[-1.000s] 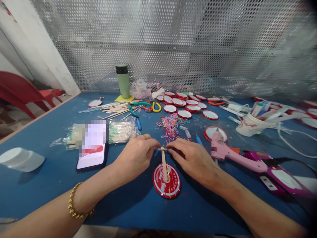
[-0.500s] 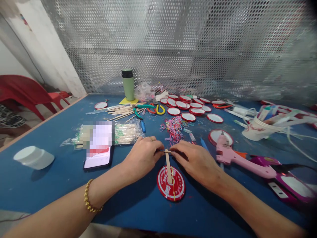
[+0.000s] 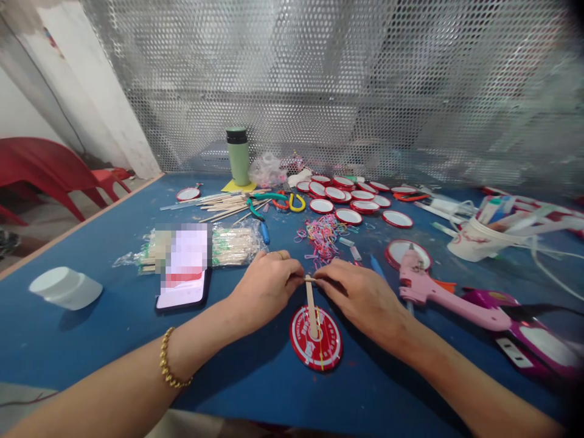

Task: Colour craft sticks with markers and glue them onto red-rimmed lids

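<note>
Left hand [image 3: 267, 286] and right hand [image 3: 365, 298] are each pinching one end of a tiny crosspiece [image 3: 310, 280] atop a flat wooden stick [image 3: 311, 307]. The red lid's [image 3: 316, 353] at 6 o'clock from the fingertips, stick's foot mid-lid. From the lid, pink glue gun [image 3: 429, 287] at 2, phone [image 3: 185, 286] at 10.

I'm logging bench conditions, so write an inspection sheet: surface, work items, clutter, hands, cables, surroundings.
Surface: blue tabletop, lightly specked.
Work items: wooden stick, near end over the red disc's middle, far end at a thin crosspiece.
Clutter: phone, coloured loops, pink glue gun, filled paper cup.
Hands: left hand and right hand at the crosspiece's opposite ends, fingers pinched.
Cables: white cable beside the paper cup.
Surroundings: perforated panel behind, red chair at left.
</note>
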### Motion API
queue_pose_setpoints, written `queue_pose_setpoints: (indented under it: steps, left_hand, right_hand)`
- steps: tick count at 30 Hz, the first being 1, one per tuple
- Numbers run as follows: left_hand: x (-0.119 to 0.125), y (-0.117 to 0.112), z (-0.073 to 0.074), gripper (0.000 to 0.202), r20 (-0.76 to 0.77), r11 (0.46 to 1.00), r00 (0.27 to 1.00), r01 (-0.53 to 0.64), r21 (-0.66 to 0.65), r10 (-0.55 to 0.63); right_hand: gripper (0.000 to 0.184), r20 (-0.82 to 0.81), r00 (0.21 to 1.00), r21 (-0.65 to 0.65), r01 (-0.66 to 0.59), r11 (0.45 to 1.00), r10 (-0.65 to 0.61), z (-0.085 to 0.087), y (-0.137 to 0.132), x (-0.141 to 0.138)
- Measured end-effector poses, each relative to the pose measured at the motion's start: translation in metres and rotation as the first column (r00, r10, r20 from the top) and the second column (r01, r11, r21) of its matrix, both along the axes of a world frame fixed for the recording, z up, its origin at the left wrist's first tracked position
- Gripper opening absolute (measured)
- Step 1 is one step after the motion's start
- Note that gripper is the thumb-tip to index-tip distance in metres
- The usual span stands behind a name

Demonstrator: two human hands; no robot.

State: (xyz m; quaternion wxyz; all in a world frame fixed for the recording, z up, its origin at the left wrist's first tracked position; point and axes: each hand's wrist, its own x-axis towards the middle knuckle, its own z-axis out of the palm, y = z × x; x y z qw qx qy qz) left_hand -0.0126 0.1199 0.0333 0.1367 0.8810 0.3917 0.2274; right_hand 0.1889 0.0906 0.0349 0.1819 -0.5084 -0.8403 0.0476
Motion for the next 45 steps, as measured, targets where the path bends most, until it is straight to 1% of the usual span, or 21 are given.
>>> queue_pose_setpoints:
  steps: [6,12,18,25,45]
  left_hand:
    - [0.0003,0.0001,-0.0009,0.018,0.001,1.0,1.0,0.001,0.023,-0.001]
    - [0.0001,0.0007,-0.0012,0.019,-0.004,1.0,1.0,0.004,0.029,-0.004]
    - [0.0001,0.0,-0.0003,0.02,-0.007,1.0,1.0,0.002,0.013,-0.002]
    - [-0.0003,0.0008,-0.002,0.019,-0.007,1.0,1.0,0.009,0.023,-0.009]
    - [-0.0007,0.0016,-0.0043,0.021,0.012,0.999,1.0,0.015,0.028,-0.015]
  right_hand:
    - [0.016,-0.009,1.0,-0.028,-0.002,1.0,0.002,0.0012,-0.0006,-0.0009]
    - [0.017,-0.012,1.0,-0.001,-0.014,1.0,0.014,0.0004,-0.0001,-0.0008]
    - [0.015,-0.007,1.0,-0.017,-0.007,1.0,0.007,0.0007,-0.0001,-0.0009]
    - [0.015,-0.006,1.0,-0.027,0.001,1.0,-0.001,0.0013,-0.0005,-0.0013]
    - [0.015,-0.03,0.999,-0.014,-0.022,1.0,0.021,-0.0026,0.0006,0.0004]
